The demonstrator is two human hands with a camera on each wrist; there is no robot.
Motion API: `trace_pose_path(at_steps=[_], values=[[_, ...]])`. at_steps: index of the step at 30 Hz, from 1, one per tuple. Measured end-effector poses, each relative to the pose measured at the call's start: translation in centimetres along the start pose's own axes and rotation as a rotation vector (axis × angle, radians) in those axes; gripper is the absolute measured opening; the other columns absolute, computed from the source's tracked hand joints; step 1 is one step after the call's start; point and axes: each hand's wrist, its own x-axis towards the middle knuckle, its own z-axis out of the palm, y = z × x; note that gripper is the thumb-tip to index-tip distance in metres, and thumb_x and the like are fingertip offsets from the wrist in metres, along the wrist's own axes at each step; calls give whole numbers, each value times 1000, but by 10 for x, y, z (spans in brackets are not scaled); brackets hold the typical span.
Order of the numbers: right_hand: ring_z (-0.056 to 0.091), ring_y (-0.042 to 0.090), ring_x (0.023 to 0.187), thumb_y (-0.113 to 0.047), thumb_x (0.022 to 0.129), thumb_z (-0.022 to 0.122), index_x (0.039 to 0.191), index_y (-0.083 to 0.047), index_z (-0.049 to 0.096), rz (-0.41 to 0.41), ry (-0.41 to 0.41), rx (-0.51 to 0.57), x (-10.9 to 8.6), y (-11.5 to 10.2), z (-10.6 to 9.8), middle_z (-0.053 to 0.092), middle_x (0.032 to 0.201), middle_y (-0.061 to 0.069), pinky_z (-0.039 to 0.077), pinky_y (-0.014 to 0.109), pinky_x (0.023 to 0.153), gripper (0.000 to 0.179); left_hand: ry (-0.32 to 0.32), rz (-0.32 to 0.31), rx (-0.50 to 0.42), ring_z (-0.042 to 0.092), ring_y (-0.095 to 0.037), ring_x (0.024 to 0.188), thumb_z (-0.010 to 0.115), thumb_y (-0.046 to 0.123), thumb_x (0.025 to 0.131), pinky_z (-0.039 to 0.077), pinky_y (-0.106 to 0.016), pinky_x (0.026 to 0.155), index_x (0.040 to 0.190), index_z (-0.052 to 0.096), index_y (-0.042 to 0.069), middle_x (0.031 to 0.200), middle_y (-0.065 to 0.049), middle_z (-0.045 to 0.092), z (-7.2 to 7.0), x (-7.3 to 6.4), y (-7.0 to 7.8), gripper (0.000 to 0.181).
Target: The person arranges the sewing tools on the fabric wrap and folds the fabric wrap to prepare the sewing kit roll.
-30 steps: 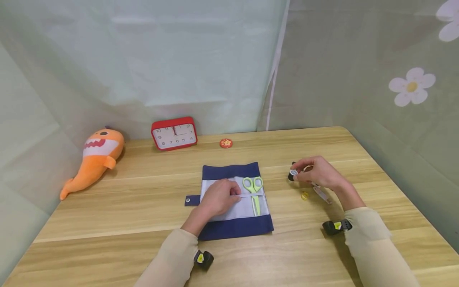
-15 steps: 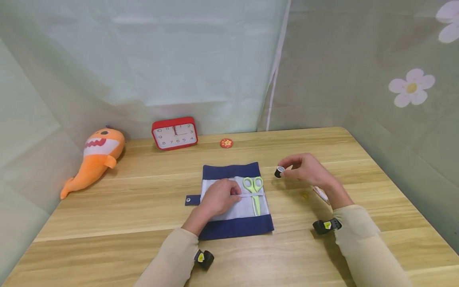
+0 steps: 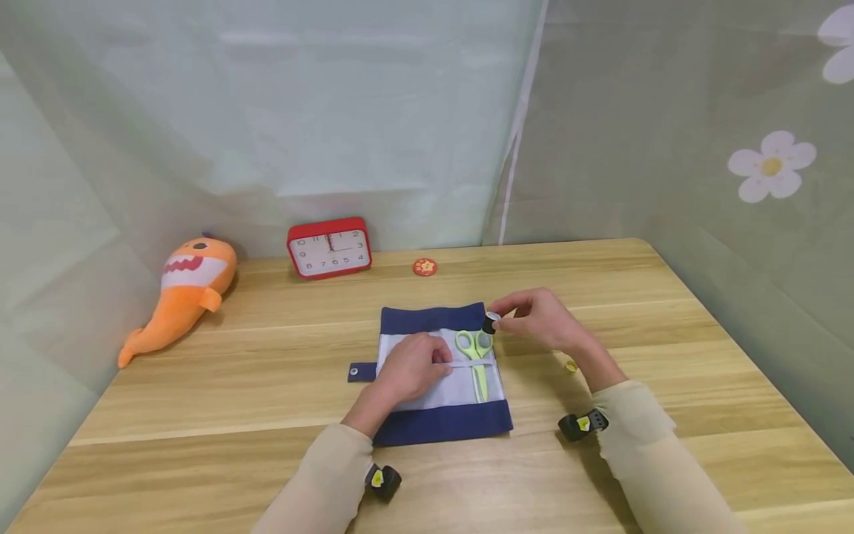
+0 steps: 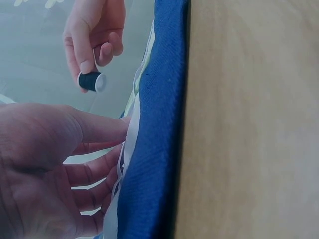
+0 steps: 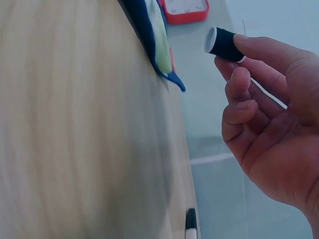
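Observation:
A navy-edged fabric roll-up pouch (image 3: 440,424) lies unfolded on the table, its pale inner side facing up. Light-green scissors (image 3: 482,386) are tucked beneath the thin pale band (image 3: 460,364) across it. My left hand (image 3: 410,367) rests over the pouch's left half and pinches that band between thumb and fingers. Above the pouch's upper right corner, beside the scissor handles, my right hand (image 3: 543,319) holds a black thread spool (image 5: 225,45) with white ends between thumb and fingertips. The spool (image 4: 89,81) also shows in the left wrist view, off the cloth.
A small yellow ring-shaped item (image 3: 571,366) lies beneath my right wrist. In the right wrist view, a black-and-white item (image 5: 191,224) sits lower down. Farther back are a red clock (image 3: 330,248), a round red badge (image 3: 425,267) and an orange plush shark (image 3: 183,297).
My right hand has carried the thread spool leftward from the right side of the table to the pouch's upper right corner. The left hand keeps its place on the band.

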Motion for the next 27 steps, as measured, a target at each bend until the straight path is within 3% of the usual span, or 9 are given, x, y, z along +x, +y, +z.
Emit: trace_pose_path(at_steps=[10,27], values=[[67,22,82,-15,92,80,115,-7,78,21,-50,104,6,-5,19,78,106,10,58,31,68,24,2,-6,-12,53,-13,71,82,10,89,45,-29,69,87,76,10,74,2,63,-1,1,0,6],[59,15,62,-10,93,78,102,-5,82,-20,-120,155,11,-6,32,76,92,3,48,23,56,11,-4,-28,-35,53,-13,69,81,10,90,43,-28,67,87,77,10,72,2,63,-1,0,1,5]])
